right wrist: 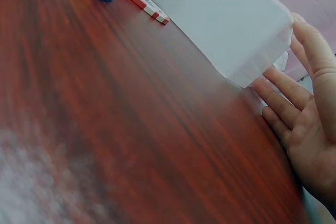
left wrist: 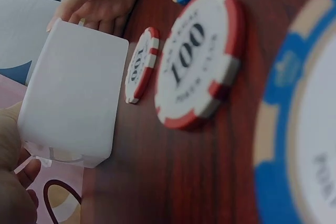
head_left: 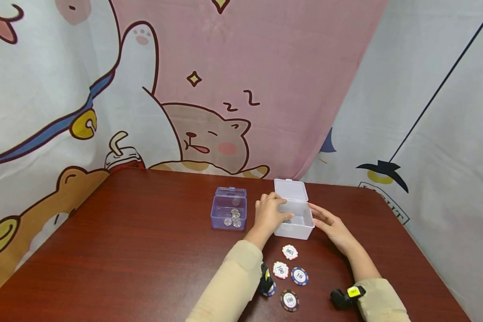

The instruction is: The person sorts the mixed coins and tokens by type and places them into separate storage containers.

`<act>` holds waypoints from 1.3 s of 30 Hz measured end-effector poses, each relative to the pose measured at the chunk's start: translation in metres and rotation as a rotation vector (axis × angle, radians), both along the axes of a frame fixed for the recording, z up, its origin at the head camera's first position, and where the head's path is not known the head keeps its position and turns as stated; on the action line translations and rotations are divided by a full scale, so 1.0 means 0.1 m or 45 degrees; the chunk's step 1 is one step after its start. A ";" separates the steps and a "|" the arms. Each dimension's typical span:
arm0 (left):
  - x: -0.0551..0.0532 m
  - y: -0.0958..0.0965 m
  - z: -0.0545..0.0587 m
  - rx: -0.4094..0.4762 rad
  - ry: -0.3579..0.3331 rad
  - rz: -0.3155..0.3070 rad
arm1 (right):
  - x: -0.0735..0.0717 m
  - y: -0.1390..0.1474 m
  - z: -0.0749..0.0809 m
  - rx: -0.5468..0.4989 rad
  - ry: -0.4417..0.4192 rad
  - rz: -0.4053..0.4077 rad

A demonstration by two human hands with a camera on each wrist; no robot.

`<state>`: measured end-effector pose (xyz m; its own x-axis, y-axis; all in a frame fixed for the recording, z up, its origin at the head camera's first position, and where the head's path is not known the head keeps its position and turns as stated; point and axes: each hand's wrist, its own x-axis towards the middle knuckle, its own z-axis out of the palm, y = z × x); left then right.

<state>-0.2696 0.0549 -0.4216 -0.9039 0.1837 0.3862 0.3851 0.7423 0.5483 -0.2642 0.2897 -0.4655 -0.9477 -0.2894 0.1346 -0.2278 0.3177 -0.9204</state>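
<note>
A white lidded box (head_left: 295, 230) stands with its lid raised at the back. My left hand (head_left: 269, 213) is at its left side, thumb and a finger reaching over the opening, apart, with nothing visible between them. Something small and silvery shows beside that thumb inside the box. In the left wrist view, other fingers (left wrist: 31, 171) lie loosely bent by the box's side. My right hand (head_left: 333, 229) touches the right side of the box with fairly straight fingers. The right wrist view has its thumb (right wrist: 312, 45) at the rim.
Left of the white box stands a clear blue box (head_left: 228, 219), lid up, with several silver coins. Poker chips lie nearer: two red-and-white (head_left: 290, 252), a blue one (head_left: 299, 276), a black one (head_left: 290, 300), and another blue one (head_left: 270, 290) partly behind my left wrist camera.
</note>
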 end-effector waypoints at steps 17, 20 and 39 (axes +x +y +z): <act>0.07 -0.11 -0.01 0.159 0.004 -0.109 | 0.01 0.01 -0.02 -0.035 0.008 0.029; 0.12 -0.15 0.02 0.218 0.025 -0.128 | 0.00 0.02 -0.01 -0.037 0.014 0.029; 0.51 -0.34 -0.01 0.284 0.064 -0.330 | -0.02 0.01 -0.02 -0.086 0.045 0.066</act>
